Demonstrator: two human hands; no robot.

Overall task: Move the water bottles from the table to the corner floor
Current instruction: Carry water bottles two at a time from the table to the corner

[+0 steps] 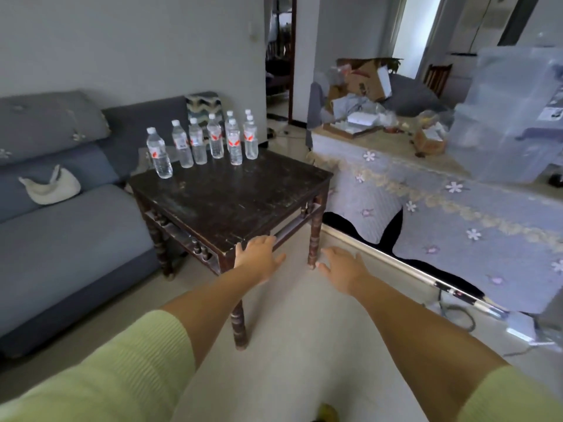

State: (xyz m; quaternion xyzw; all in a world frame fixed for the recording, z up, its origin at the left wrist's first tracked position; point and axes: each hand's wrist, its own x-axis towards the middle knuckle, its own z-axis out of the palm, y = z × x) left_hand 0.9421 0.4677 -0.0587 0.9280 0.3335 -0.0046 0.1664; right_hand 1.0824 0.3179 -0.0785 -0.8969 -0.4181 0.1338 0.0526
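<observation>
— Head view: where are the water bottles [213, 141]?
— Upright at the far edge of the dark table [231, 196]. My left hand [259, 257] and right hand [342, 268] reach out, fingers spread, holding nothing.

Hidden, cropped and blurred parts of the room

Among the water bottles [213, 141] at the far edge of the dark table [231, 193], two at the back stand behind nearer ones, showing only caps and shoulders, and the red label print is too small to read. The left hand [259, 254] covers the table's near corner, and I cannot tell whether it touches the wood. The sofa [61, 208] runs off the left edge. The clear bins [511, 114] are cut by the right edge and blurred. The heap of boxes [362, 83] beyond is a smear. Both sleeves run out at the bottom edge.
</observation>
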